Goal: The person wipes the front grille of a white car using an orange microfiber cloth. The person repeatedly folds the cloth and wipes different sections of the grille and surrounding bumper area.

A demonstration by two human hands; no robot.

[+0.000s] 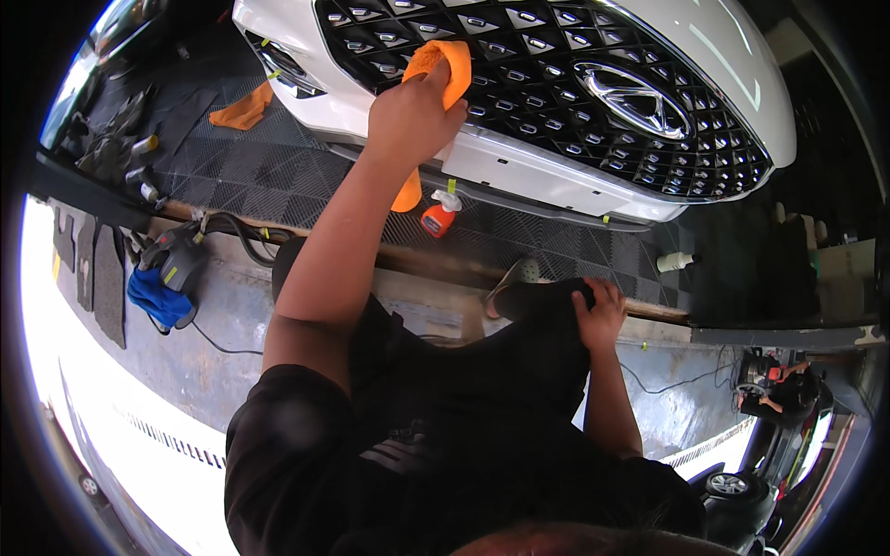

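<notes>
Gripping a folded orange cloth at the lower left edge of the grille, the left hand has its fingers bent into the fabric, whose folds probably cushion the trim. An orange patch shows below the wrist; whether it is the same cloth, I cannot tell. On the tiled floor, near its near edge, an orange spray bottle stands, presumably for easy reach. The right hand, loosely spread and holding nothing, rests on the right knee, likely steadying the body.
</notes>
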